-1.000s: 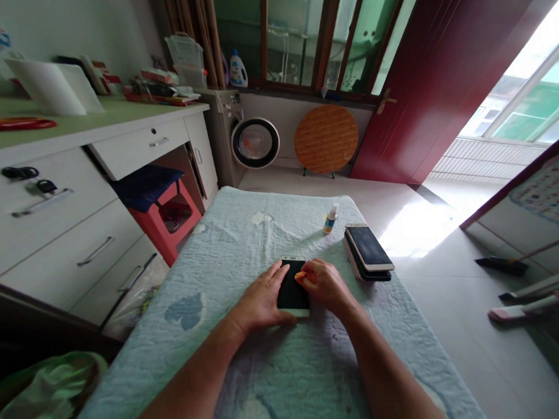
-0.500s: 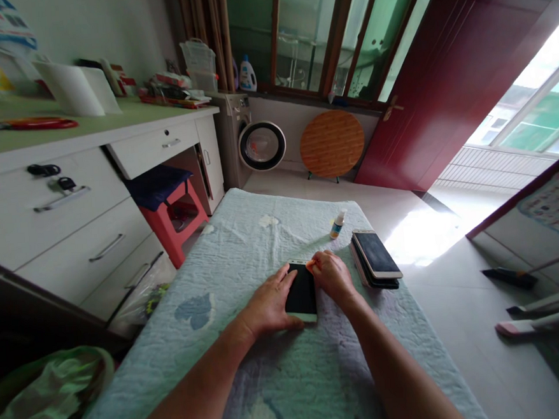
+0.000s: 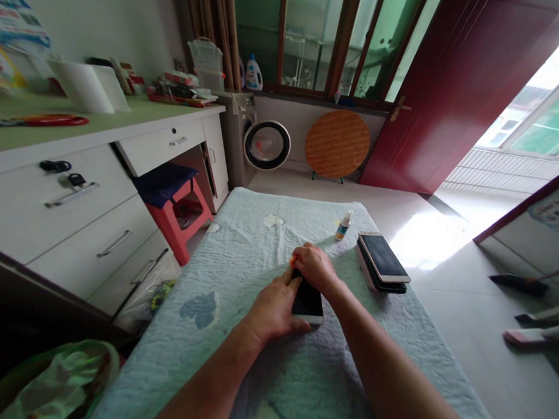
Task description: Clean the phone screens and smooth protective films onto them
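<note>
A smartphone (image 3: 308,304) with a dark screen and pale edges lies face up on the quilted cloth. My left hand (image 3: 275,307) grips it along its left side, thumb at the lower edge and fingers near the top. In my right hand (image 3: 315,266) a small bit of orange cloth (image 3: 292,260) is pinched and pressed at the phone's top end, which the fingers mostly hide. Beyond my right hand stands a little spray bottle (image 3: 342,227) with a white cap. To the right is a stack of phones (image 3: 384,257), a gold-rimmed one on top.
The light blue quilt (image 3: 243,237) covers the work surface. Left of it are a red stool (image 3: 178,224), a white drawer desk (image 3: 83,213) and a bin (image 3: 106,368) with plastic in it. A washing machine (image 3: 236,133) and a round wooden tabletop (image 3: 337,143) stand behind.
My right hand with the orange cloth has moved left across the phone's top, from its right corner to near the left one. My left hand still grips the phone.
</note>
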Motion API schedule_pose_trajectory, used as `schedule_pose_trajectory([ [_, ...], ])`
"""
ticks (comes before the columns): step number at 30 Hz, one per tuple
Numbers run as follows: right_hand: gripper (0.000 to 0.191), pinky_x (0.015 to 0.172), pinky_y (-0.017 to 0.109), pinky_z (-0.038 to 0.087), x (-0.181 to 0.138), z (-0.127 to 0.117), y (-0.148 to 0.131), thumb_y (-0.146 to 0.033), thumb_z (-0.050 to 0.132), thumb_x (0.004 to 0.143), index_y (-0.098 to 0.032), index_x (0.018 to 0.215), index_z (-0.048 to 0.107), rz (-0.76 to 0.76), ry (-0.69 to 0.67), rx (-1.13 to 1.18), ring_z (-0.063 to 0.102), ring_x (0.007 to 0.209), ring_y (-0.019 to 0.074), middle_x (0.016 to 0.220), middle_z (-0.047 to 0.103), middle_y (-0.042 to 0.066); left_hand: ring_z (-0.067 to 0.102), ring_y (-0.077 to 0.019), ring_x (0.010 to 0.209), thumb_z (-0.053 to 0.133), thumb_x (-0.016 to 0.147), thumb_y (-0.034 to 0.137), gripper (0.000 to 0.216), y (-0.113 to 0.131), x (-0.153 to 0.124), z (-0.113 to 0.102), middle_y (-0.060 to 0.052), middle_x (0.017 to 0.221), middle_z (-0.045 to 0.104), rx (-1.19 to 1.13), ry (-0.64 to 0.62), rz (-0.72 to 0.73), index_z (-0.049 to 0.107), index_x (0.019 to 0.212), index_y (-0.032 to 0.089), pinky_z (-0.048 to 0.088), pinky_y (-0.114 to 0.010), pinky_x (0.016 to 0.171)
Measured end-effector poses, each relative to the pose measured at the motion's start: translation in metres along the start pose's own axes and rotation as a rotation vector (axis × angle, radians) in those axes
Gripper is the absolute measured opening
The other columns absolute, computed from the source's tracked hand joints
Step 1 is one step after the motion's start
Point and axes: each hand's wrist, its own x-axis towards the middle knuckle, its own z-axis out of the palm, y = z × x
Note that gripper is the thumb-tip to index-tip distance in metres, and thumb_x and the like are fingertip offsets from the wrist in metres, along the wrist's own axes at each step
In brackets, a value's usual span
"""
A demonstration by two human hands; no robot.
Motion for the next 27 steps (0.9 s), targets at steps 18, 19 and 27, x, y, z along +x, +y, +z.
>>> schedule_pose_trajectory([
  [18, 0.016, 0.067, 0.023, 0.035, -0.017, -0.015, 0.027, -0.021, 0.056, 0.084, -0.02, 0.081, 0.071, 0.12, 0.038, -0.046, 0.056, 0.075, 0.0141, 0.082, 0.062, 0.004, 0.038, -0.0399, 0.134, 0.079, 0.057, 0.049, 0.09, 0.003, -0.001, -0.002, -0.017, 0.151, 0.034, 0.079, -0.057, -0.043, 0.045, 0.134, 0.017, 0.033, -0.048, 0.111],
  [19, 0.017, 0.067, 0.023, 0.035, -0.016, -0.013, 0.022, -0.021, 0.055, 0.084, -0.02, 0.081, 0.071, 0.117, 0.028, -0.052, 0.056, 0.076, 0.0141, 0.083, 0.062, 0.004, 0.039, -0.0395, 0.134, 0.079, 0.057, 0.049, 0.09, 0.004, -0.001, -0.002, -0.017, 0.15, 0.035, 0.079, -0.051, -0.038, 0.045, 0.134, 0.017, 0.034, -0.048, 0.111],
  [27, 0.022, 0.068, 0.023, 0.035, -0.004, 0.001, -0.006, -0.022, 0.049, 0.087, -0.02, 0.088, 0.072, 0.086, -0.03, -0.07, 0.056, 0.079, 0.0138, 0.092, 0.063, 0.005, 0.041, -0.0382, 0.132, 0.079, 0.058, 0.045, 0.099, 0.005, -0.002, -0.003, -0.012, 0.153, 0.032, 0.036, -0.02, -0.012, 0.035, 0.143, 0.021, 0.039, -0.048, 0.107],
])
